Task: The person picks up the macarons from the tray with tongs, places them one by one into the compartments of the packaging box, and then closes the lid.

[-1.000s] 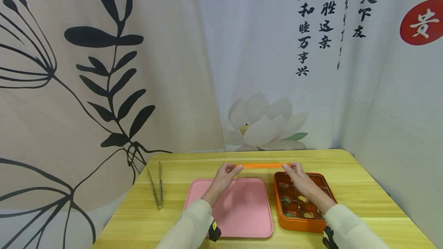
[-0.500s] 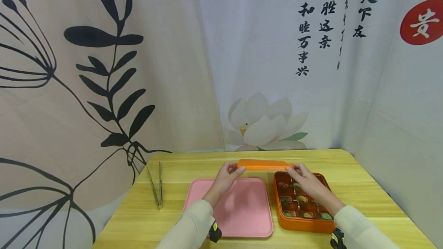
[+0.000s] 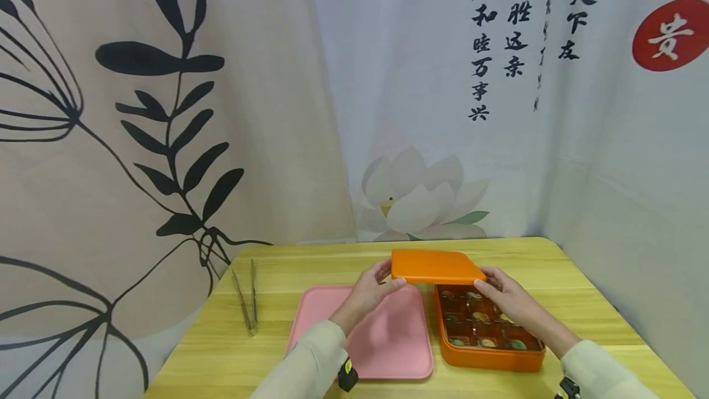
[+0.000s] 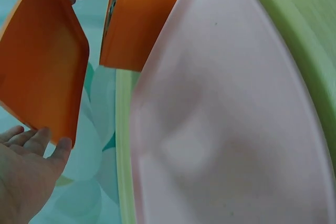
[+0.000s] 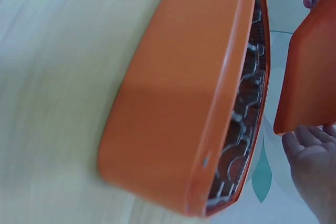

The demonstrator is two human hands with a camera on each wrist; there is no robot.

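Observation:
An orange rectangular lid (image 3: pixel 434 265) is up off the table, tilted so its flat top shows in the head view. My left hand (image 3: pixel 368 294) grips its left end and my right hand (image 3: pixel 515 300) its right end, thumbs at the near edge. Below the lid and to its right stands the orange box (image 3: pixel 493 359), uncovered, with small coloured pieces in a divided insert. The lid overlaps the box's far left corner in the head view. In the left wrist view, the lid's inner side (image 4: pixel 44 61) faces the camera, with fingertips at its corner.
A pink tray (image 3: pixel 388 356) lies left of the box, partly behind my left forearm. Metal tongs (image 3: pixel 252 310) lie near the table's left side. A printed curtain (image 3: pixel 288 109) hangs behind the wooden table (image 3: pixel 581 325).
The lid has gone from nearly edge-on to tilted, showing its top, and has shifted right toward the box. Both hands have moved right with it, still gripping its ends.

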